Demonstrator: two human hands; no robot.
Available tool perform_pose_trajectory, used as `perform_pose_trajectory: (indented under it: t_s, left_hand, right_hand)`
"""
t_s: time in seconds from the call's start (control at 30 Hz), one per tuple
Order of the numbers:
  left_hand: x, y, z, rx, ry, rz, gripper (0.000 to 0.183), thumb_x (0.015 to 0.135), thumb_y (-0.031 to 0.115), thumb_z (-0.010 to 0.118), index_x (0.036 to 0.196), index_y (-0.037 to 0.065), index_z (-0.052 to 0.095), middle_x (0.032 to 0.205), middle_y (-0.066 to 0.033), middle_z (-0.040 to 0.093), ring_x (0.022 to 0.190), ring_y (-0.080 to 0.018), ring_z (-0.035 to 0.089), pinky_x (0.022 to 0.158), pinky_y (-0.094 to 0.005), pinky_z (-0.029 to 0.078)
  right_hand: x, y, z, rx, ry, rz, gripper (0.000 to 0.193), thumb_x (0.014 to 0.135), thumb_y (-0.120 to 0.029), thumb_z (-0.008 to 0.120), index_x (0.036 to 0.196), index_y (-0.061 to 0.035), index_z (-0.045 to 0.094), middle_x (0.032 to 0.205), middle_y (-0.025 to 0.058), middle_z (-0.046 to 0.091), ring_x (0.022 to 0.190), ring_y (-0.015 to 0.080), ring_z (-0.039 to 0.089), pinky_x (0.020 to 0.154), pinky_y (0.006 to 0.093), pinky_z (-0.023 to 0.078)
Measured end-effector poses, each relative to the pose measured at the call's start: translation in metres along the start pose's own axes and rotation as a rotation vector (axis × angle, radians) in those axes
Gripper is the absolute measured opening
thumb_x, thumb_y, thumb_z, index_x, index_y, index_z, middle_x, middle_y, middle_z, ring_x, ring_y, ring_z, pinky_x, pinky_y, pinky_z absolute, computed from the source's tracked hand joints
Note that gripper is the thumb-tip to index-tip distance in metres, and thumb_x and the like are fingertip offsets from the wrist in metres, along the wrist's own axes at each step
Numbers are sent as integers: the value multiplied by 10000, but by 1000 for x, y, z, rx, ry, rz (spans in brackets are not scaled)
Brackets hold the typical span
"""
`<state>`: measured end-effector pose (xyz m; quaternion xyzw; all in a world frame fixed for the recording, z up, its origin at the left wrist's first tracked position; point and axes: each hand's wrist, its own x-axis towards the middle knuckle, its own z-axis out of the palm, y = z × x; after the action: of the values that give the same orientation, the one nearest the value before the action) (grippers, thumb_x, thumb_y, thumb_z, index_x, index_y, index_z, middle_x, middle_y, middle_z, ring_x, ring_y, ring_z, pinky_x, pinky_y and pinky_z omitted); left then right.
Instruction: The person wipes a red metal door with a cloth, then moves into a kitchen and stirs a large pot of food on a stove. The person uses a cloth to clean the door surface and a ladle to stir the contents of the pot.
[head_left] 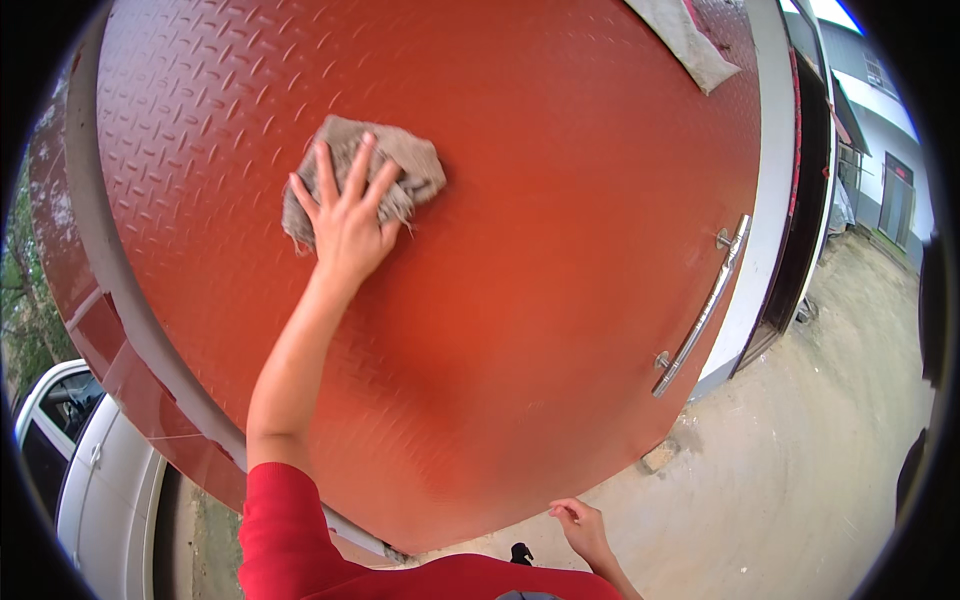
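A worn grey-brown rag (pixel 412 158) with frayed edges lies against a red metal door (pixel 560 260) with a raised tread pattern. My left hand (pixel 350 222) holds the rag there under spread fingers, its arm stretched up across the left half of the door. The cloth is bunched beneath the palm and sticks out to the right. Low down, near the door's bottom edge, my right hand (pixel 583 530) hangs with its fingers curled in. Nothing shows in it, and it looks apart from the door.
A shiny metal pull handle (pixel 708 305) projects from the door's right side. A pale, peeling sheet (pixel 690 45) hangs at the top right. A white car (pixel 110 490) is parked at left. On the concrete ground, a brick-like block (pixel 660 457) lies near the door's lower corner.
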<state>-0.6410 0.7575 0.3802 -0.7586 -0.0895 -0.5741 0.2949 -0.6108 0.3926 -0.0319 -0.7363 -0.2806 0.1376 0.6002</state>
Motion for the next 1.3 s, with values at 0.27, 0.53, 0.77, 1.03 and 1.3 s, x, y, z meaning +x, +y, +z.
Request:
perform_pose_trajectory:
  t_s: [0.27,0.53,0.77,1.03,1.3]
  left_hand:
    - [199,-50,32,284,407,-151,529,926,465,536,1437,360,445,1584,5,299,1469,-417,158,1097,-718,129]
    - [14,120,71,-106,-420,658,589,812,352,699,1370,272,530,1579,32,276,1496,-326,105,1182,-640,70]
    - [125,54,39,54,79,164,640,813,256,705,1413,201,491,1582,-26,301,1478,-378,165,1196,-566,123]
    - [252,27,62,530,327,-185,500,969,490,454,1442,326,456,1562,3,348,1455,-344,250,1182,-516,158]
    - [120,183,133,-95,-296,656,548,856,251,650,1384,175,522,1580,-26,290,1495,-290,141,1223,-500,121]
  right_hand:
    - [-11,-2,9,31,22,8,166,941,-132,595,1028,-24,687,879,104,729,819,175,705,750,295,541]
    - [0,-9,-1,47,14,-68,186,954,-119,577,1047,0,686,861,97,727,818,147,692,753,273,527]
    - [-16,1,-34,-7,112,-23,170,944,-123,599,1038,-16,691,863,98,730,808,150,690,738,274,528]
    - [-21,21,-49,10,193,69,149,926,-118,614,1022,-49,705,836,90,727,762,170,699,709,288,535]
    - [25,10,-53,-7,94,-29,162,937,-105,592,1032,-19,690,857,78,722,800,153,689,740,273,528]
